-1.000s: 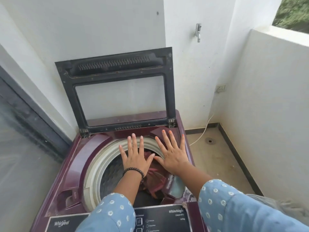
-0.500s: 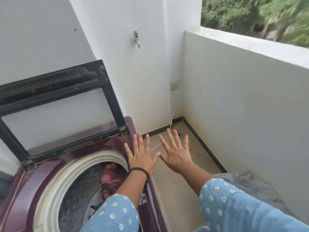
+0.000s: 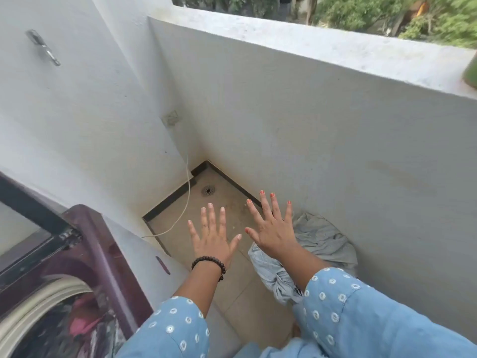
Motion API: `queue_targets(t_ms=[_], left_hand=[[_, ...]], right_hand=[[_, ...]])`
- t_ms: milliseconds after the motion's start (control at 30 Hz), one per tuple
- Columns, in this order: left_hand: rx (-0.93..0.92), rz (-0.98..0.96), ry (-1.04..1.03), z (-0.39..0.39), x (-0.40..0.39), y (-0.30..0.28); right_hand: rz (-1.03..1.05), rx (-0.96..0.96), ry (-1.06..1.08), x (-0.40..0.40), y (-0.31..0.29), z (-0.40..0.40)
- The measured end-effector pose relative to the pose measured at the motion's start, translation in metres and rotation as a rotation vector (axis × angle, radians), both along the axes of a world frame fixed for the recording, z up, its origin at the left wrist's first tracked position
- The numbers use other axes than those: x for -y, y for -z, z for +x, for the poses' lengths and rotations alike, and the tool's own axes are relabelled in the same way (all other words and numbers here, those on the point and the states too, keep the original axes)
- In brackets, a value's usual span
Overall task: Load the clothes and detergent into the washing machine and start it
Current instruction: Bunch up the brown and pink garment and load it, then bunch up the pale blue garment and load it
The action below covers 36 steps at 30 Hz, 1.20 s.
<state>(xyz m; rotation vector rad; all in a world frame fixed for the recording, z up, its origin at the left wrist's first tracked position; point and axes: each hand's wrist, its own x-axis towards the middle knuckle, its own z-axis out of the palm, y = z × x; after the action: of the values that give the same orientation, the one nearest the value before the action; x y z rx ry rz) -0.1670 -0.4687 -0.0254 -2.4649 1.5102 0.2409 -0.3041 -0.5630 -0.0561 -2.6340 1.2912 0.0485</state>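
— What is seen of the floor (image 3: 240, 285)?
— Beige tiles are shown, edged by a dark skirting (image 3: 167, 200) along the white walls. A round drain grate (image 3: 208, 190) is set near the corner.

— What is laid on it?
— A heap of pale grey-blue clothes (image 3: 317, 244) is piled against the right-hand wall. A white cord (image 3: 184, 210) is trailed down from the wall onto the tiles. The washing machine (image 3: 103, 254) is stood at the left, its base hidden.
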Motion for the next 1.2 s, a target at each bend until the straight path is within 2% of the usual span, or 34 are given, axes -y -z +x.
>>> queue_targets(t_ms=[267,533,967,1200], left_hand=[[-0.035,0.168,0.243,-0.072,0.034,0.057],[-0.051,0.343,0.378,-0.112,0.049,0.116],[-0.118,0.452,0.357,-0.115,0.069,0.213],[-0.177,0.497,0.297,-0.113,0.083,0.256]], right_hand=[[0.15,-0.059,0.187,0.003,0.058,-0.087],[0.309,-0.166,0.255,-0.001,0.122,-0.141],[0.542,-0.26,0.209,0.015,0.219,-0.143],[0.561,-0.373,0.141,0.035,0.274,-0.124]])
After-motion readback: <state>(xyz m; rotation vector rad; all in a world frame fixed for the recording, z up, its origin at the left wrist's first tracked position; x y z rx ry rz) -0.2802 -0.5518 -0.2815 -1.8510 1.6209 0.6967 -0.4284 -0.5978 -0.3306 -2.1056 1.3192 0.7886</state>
